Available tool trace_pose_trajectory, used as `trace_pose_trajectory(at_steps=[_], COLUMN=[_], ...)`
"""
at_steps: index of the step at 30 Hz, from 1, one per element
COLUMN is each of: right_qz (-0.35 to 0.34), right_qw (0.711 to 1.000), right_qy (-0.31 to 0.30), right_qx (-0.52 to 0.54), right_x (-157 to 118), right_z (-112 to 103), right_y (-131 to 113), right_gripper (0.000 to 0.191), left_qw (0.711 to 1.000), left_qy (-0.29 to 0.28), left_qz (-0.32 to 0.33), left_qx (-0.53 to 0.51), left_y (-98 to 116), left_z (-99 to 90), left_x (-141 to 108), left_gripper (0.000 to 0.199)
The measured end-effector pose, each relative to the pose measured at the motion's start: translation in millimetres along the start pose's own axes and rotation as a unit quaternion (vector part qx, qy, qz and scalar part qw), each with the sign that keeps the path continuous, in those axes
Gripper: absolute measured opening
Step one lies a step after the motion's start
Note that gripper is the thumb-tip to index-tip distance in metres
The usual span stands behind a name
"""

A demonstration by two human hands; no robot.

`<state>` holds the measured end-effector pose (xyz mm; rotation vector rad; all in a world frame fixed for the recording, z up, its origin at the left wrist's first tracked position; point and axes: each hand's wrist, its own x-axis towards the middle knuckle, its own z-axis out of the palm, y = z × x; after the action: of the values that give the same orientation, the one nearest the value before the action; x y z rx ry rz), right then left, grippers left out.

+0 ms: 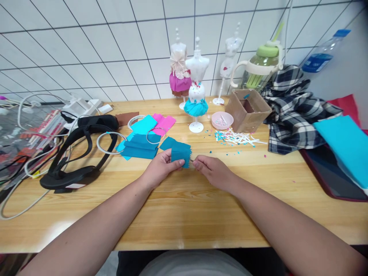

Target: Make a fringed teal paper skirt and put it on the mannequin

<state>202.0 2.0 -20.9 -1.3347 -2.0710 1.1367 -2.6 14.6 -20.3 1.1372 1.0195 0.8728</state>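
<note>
My left hand [162, 166] pinches a folded piece of teal crepe paper [180, 152] above the table, thumb in front. The paper's right edge is jagged, with small notches. Close to that edge, my right hand [214, 170] is closed on a slim dark thing, mostly hidden by the fingers; its kind I cannot make out. More teal paper [140, 146] lies folded to the left, with a thin ring [156, 136] on it. Behind my hands stands a white mini dress form [197, 92] wearing a bright blue ruffled skirt [196, 107].
Two more dress forms [178, 57] [229, 57] stand by the tiled wall. A pink dish [222, 120], paper scraps [237, 137], a cardboard box [249, 111], a jug [260, 69] and plaid cloth [296, 109] are to the right. A black headset strap [96, 153] and cables lie left.
</note>
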Motion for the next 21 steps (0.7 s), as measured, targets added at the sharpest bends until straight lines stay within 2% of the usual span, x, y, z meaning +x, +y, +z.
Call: trace_pose_trajectory(at_steps=[6,10,14,15,17,18,19,20,21], right_qz=[0.023,0.069,0.079,0.081,0.093,0.106,0.102,0.089,0.084], right_qw=[0.999,0.993,0.987,0.99,0.983,0.959,0.924,0.897,0.895], right_qy=[0.03,0.096,0.137,0.115,0.006,-0.079,-0.156,-0.196,-0.178], right_qx=[-0.007,0.005,0.006,0.033,0.158,0.25,0.334,0.387,0.401], right_x=[0,2,1,0,-2,-3,-3,-3,-1], right_z=[-1,-6,-13,-12,-8,-4,-1,2,3], right_y=[-1,0,-1,-3,-7,-9,-11,-11,-11], right_gripper=[0.037,0.039,0.025,0.021,0.018,0.021,0.025,0.026,0.028], left_qw=[1.0,1.0,0.999,0.999,0.993,0.987,0.98,0.975,0.973], left_qy=[0.0,0.008,0.024,0.034,0.07,0.092,0.113,0.126,0.129], left_qz=[-0.012,-0.009,0.0,0.017,0.077,0.113,0.142,0.16,0.163], left_qx=[-0.001,-0.018,-0.022,-0.031,-0.056,-0.069,-0.079,-0.088,-0.097], left_y=[-1,1,3,3,5,6,7,8,9], left_z=[-2.5,-0.3,0.9,-0.2,-4.9,-8.2,-11.7,-15.0,-17.9], left_x=[1,0,-1,-1,-1,-1,-1,-1,0], left_gripper=[0.036,0.036,0.04,0.042,0.044,0.043,0.041,0.038,0.036])
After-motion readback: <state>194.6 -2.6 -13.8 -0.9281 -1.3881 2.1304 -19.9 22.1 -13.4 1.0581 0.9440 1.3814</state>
